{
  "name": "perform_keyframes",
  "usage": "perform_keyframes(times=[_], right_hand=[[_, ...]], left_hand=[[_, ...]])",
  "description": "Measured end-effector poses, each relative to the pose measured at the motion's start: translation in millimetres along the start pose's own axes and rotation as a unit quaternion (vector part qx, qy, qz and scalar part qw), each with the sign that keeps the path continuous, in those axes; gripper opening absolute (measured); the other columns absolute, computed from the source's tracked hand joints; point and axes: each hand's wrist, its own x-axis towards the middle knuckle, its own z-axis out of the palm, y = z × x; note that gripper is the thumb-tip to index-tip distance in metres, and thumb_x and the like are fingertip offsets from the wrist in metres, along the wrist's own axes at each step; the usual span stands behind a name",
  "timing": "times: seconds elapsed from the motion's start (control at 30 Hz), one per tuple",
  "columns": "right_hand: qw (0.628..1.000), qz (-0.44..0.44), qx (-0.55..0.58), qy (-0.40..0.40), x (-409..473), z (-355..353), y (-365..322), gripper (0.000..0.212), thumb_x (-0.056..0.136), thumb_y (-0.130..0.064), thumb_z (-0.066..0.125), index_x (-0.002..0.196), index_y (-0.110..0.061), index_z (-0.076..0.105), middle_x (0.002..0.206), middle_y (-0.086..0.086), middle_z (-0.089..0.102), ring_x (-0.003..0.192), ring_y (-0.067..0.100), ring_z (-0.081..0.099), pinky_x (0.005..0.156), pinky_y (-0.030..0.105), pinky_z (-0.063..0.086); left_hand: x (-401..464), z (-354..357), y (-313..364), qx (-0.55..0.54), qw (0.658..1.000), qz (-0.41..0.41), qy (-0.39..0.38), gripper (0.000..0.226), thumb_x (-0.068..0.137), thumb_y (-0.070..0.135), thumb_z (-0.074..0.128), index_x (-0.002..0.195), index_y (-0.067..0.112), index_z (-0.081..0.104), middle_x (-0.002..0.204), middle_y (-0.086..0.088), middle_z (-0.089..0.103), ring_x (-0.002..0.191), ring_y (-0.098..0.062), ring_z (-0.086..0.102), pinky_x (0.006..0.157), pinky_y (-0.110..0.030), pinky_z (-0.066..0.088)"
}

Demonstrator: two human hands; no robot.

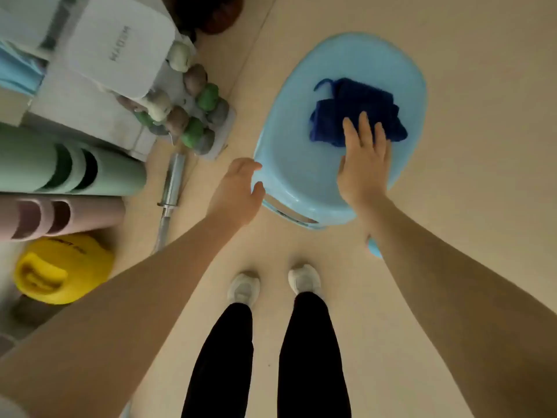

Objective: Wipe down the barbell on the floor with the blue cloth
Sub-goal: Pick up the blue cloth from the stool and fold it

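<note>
— Head view looks down at two bare arms and two white shoes (pixel 244 289) on a tan floor (pixel 452 267). What is the right hand doing?

— Right hand (pixel 363 164) reaches over a light blue stool (pixel 301 173). Its fingers (pixel 366 126) are straight and spread, and the tips lie over the near edge of the blue cloth (pixel 355 111). They are not curled round it. It is hard to tell if they press on it or only hang just above it.

— Where is the cloth?

— It sits in a dark blue crumpled heap on top of the stool, toward the far side.

— And the left hand?

— Left hand (pixel 238 191) is at the left edge of the stool. Its fingers are loosely bent and the thumb is apart from them. It holds nothing, and it looks to be just beside the rim.

— Where is the barbell?

— Barbell (pixel 171 188) lies on the floor to the left of the left hand, well apart from the cloth. Only its shiny metal end and a bit of the thin bar show; the left arm hides the rest.

— What else is near?

— Rolled mats, green (pixel 60 167) and pink (pixel 54 217), lie at the left. A yellow weight (pixel 60 270) sits below them. Small green and grey dumbbells (pixel 193 116) stand in a rack behind the barbell.
</note>
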Motion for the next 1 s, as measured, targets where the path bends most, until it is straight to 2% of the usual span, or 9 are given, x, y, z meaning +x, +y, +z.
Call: perform_keyframes(times=[0.1, 0.17, 0.33, 0.4, 0.47, 0.57, 0.73, 0.83, 1.0], right_hand=[[0.996, -0.003, -0.084, 0.024, 16.5, 3.1, 7.8, 0.067, 0.09, -0.009, 0.049, 0.149, -0.016, 0.015, 0.144, 0.01, 0.038, 0.134, 0.033, 0.028, 0.113, 0.044, 0.015], [0.994, -0.013, -0.106, 0.017, 25.9, -1.8, 8.6, 0.05, 0.093, -0.014, 0.047, 0.141, -0.013, 0.034, 0.129, 0.013, 0.051, 0.123, 0.034, 0.036, 0.107, 0.045, 0.02], [0.992, -0.096, -0.079, 0.006, 25.4, -17.7, -1.5, 0.026, 0.089, -0.022, 0.056, 0.112, -0.011, 0.06, 0.131, 0.015, 0.044, 0.126, 0.036, 0.034, 0.11, 0.046, 0.019], [0.982, -0.185, -0.027, -0.04, 12.7, -18.5, -19.2, 0.032, 0.09, -0.024, 0.051, 0.113, -0.003, 0.056, 0.133, 0.019, 0.046, 0.126, 0.037, 0.039, 0.108, 0.047, 0.025], [0.966, -0.218, 0.064, -0.12, -9.9, -19.0, -48.0, 0.032, 0.093, -0.024, 0.043, 0.111, 0.003, 0.05, 0.115, 0.022, 0.058, 0.106, 0.038, 0.054, 0.092, 0.041, 0.039], [0.927, -0.208, 0.213, -0.23, -50.8, -19.3, -99.3, 0.02, 0.091, -0.025, 0.052, 0.1, -0.008, 0.046, 0.082, 0.004, 0.059, 0.072, 0.025, 0.058, 0.064, 0.028, 0.046], [0.844, -0.265, 0.273, -0.378, -100.8, 2.0, -174.0, 0.029, 0.08, -0.011, 0.065, 0.076, -0.028, 0.042, 0.072, -0.014, 0.049, 0.071, 0.012, 0.052, 0.063, 0.03, 0.046], [0.803, -0.297, 0.252, -0.451, -127.6, 22.4, -206.3, 0.031, 0.08, -0.008, 0.066, 0.083, -0.031, 0.045, 0.083, -0.018, 0.052, 0.082, 0.005, 0.052, 0.081, 0.022, 0.042], [0.775, -0.221, 0.202, -0.557, -146.7, 55.4, -241.2, 0.047, 0.085, -0.004, 0.058, 0.125, -0.023, 0.043, 0.106, -0.003, 0.055, 0.096, 0.015, 0.054, 0.083, 0.026, 0.045]], left_hand=[[-6.3, 9.4, -5.7, -0.055, 0.995, -0.066, 0.054, 0.041, 0.093, 0.011, 0.048, 0.134, 0.01, 0.044, 0.14, -0.004, 0.043, 0.114, -0.019, 0.055, 0.083, -0.016, 0.036], [-15.9, 18.8, -7.7, -0.093, 0.989, -0.091, 0.069, 0.042, 0.092, 0.008, 0.048, 0.134, 0.008, 0.044, 0.139, -0.005, 0.043, 0.112, -0.021, 0.057, 0.082, -0.018, 0.038], [-45.2, 30.1, -6.3, -0.152, 0.973, -0.14, 0.106, 0.04, 0.092, 0.005, 0.048, 0.131, 0.007, 0.048, 0.136, -0.008, 0.045, 0.109, -0.024, 0.058, 0.084, -0.021, 0.04], [-57.0, 29.2, -3.4, -0.18, 0.963, -0.16, 0.121, 0.039, 0.093, 0.006, 0.047, 0.132, 0.008, 0.047, 0.137, -0.007, 0.045, 0.111, -0.024, 0.057, 0.084, -0.02, 0.039], [-70.6, 23.0, -5.4, -0.196, 0.956, -0.169, 0.14, 0.042, 0.096, 0.01, 0.045, 0.137, 0.009, 0.041, 0.14, -0.007, 0.043, 0.114, -0.024, 0.054, 0.086, -0.02, 0.036], [-93.1, 6.6, -18.8, -0.21, 0.946, -0.175, 0.174, 0.048, 0.098, 0.011, 0.038, 0.145, 0.012, 0.027, 0.142, -0.009, 0.04, 0.12, -0.025, 0.047, 0.09, -0.019, 0.032], [-134.9, -16.3, -63.7, -0.289, 0.9, -0.206, 0.252, 0.05, 0.098, 0.01, 0.037, 0.145, 0.014, 0.024, 0.142, -0.004, 0.04, 0.127, -0.014, 0.044, 0.102, -0.023, 0.035], [-165.8, -15.2, -99.3, -0.326, 0.899, -0.163, 0.242, 0.054, 0.088, -0.004, 0.051, 0.136, 0.014, 0.034, 0.108, 0.021, 0.05, 0.093, 0.01, 0.055, 0.077, -0.012, 0.046], [-198.1, -6.8, -160.5, -0.325, 0.879, -0.23, 0.263, 0.03, 0.085, 0.0, 0.06, 0.106, 0.018, 0.051, 0.088, 0.017, 0.051, 0.082, -0.011, 0.054, 0.068, -0.014, 0.038]])
